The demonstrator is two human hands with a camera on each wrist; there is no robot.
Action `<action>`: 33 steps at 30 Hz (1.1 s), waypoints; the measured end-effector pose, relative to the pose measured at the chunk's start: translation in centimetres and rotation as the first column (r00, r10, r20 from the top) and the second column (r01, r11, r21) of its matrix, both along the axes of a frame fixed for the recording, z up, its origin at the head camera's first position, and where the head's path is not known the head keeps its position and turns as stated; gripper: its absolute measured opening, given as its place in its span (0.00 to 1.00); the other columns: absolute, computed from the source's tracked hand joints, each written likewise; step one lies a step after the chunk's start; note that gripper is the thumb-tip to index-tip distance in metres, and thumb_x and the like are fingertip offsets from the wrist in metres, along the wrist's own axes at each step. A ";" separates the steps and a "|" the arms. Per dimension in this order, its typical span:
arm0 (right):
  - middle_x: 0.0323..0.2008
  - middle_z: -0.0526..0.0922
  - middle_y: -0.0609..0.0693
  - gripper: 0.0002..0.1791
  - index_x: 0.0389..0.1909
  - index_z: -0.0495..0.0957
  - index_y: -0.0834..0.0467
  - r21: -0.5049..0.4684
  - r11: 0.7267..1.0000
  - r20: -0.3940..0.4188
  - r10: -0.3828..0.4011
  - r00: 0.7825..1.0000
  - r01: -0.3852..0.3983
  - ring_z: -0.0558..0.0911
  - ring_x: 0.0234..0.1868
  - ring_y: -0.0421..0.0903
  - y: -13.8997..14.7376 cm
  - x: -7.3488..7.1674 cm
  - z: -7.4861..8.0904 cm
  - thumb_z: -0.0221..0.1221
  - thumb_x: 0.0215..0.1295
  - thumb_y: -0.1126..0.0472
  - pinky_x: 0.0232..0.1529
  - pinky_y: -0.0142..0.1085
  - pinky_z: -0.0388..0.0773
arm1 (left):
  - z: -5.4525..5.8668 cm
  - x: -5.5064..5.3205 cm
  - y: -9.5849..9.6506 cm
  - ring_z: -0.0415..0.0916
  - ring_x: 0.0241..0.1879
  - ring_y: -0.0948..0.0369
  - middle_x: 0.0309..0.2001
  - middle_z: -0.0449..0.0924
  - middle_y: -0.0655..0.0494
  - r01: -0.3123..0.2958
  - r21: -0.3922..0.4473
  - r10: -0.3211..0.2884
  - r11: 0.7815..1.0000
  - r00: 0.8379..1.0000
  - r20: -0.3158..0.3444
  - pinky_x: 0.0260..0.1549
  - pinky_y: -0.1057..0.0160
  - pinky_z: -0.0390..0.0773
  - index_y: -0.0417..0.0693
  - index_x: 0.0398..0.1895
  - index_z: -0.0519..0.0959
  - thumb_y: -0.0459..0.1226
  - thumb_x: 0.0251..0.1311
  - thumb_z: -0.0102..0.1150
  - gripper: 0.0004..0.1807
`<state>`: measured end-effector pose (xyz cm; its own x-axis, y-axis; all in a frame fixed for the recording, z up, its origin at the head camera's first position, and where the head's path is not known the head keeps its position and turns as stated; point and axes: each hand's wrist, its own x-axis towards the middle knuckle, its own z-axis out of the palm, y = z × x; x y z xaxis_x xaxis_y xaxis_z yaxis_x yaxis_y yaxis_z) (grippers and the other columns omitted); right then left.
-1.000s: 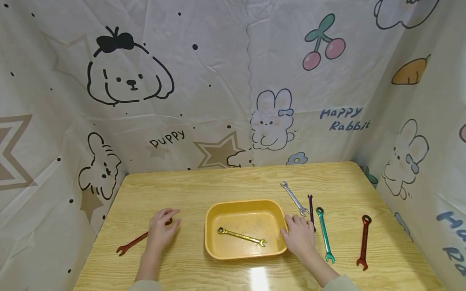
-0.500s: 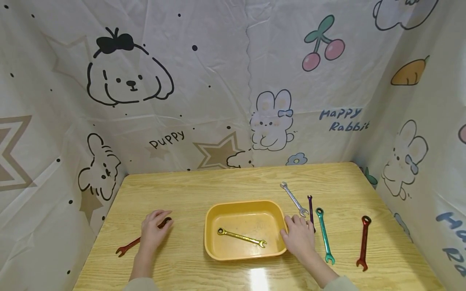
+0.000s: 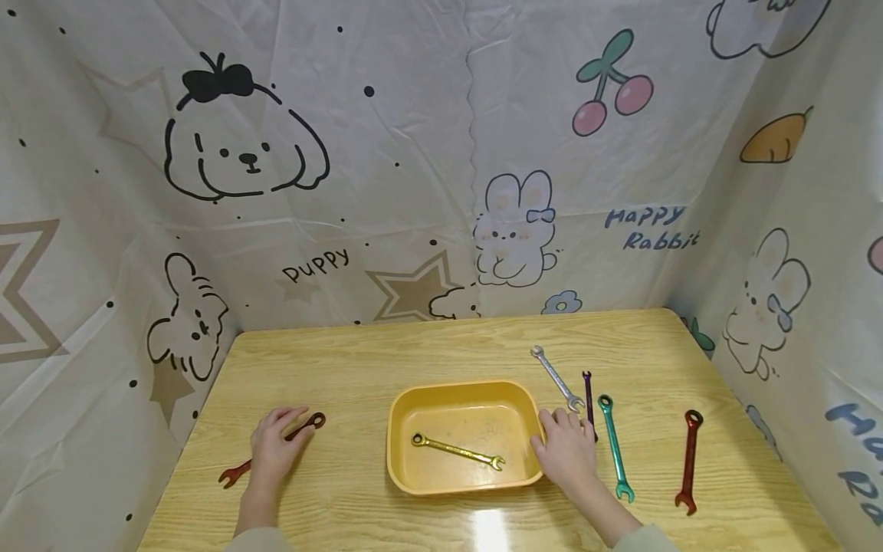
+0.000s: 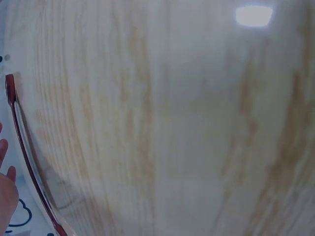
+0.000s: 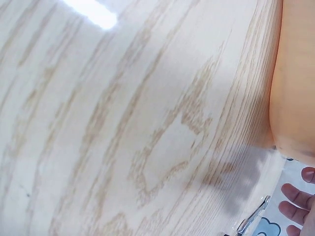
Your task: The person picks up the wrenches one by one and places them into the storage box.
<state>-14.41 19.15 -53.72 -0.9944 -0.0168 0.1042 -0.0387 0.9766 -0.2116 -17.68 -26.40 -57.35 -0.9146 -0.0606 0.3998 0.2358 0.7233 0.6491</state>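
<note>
My left hand (image 3: 272,445) is over the red wrench (image 3: 237,473) at the left of the table. Thumb and forefinger stand apart on either side of its shaft, and the palm hides part of it. In the left wrist view the wrench (image 4: 30,164) lies beside the fingertips (image 4: 11,173), a strip of space between them. Loosely bent, my right hand (image 3: 567,448) rests at the right rim of the yellow plastic bin (image 3: 396,468), thumb overlapping the rim. A gold wrench (image 3: 458,449) lies inside the bin. Loose fingers (image 5: 295,196) show beside the bin's wall (image 5: 298,83) in the right wrist view.
Right of the bin lie a silver wrench (image 3: 555,376), a purple wrench (image 3: 589,395) partly behind my right hand, a green wrench (image 3: 615,445) and another red wrench (image 3: 690,460). A printed cloth (image 3: 386,153) encloses the wooden table (image 3: 331,345) at the back and sides.
My left hand has moved left and slightly toward me along the red wrench, uncovering its ring end. The right hand, the bin and the wrenches have stayed put.
</note>
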 end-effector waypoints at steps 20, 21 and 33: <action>0.41 0.73 0.56 0.17 0.46 0.73 0.57 -0.008 1.000 -0.022 0.003 1.000 -0.003 0.70 0.47 0.57 0.1 -0.1 -0.5 0.54 0.57 0.54 0.52 0.56 0.57 | -0.7 0.5 -0.9 0.59 0.53 0.43 0.50 0.69 0.43 -0.147 0.027 0.137 0.989 0.962 0.237 0.53 0.39 0.46 0.43 0.50 0.78 0.38 0.50 0.64 0.22; 0.41 0.73 0.56 0.17 0.46 0.73 0.57 -0.010 1.000 -0.023 0.003 1.000 -0.003 0.70 0.46 0.57 0.2 0.0 -0.5 0.54 0.57 0.54 0.52 0.56 0.57 | -0.7 0.5 -0.9 0.58 0.54 0.43 0.50 0.68 0.43 -0.151 0.032 0.138 0.988 0.958 0.253 0.53 0.39 0.45 0.43 0.51 0.77 0.39 0.51 0.64 0.22; 0.41 0.74 0.56 0.16 0.45 0.73 0.57 -0.017 1.000 -0.036 0.008 0.999 -0.008 0.70 0.46 0.57 0.1 -0.1 -0.6 0.55 0.57 0.54 0.51 0.56 0.58 | -0.9 0.4 -1.1 0.56 0.53 0.43 0.49 0.67 0.43 -0.156 0.044 0.137 0.987 0.948 0.287 0.52 0.39 0.42 0.43 0.49 0.79 0.37 0.52 0.63 0.19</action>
<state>-14.47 19.29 -54.31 -0.9899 -0.0226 0.1403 -0.0543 0.9724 -0.2268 -17.30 -27.52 -58.26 -0.9685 -0.2199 0.1173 -0.0694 0.6900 0.7205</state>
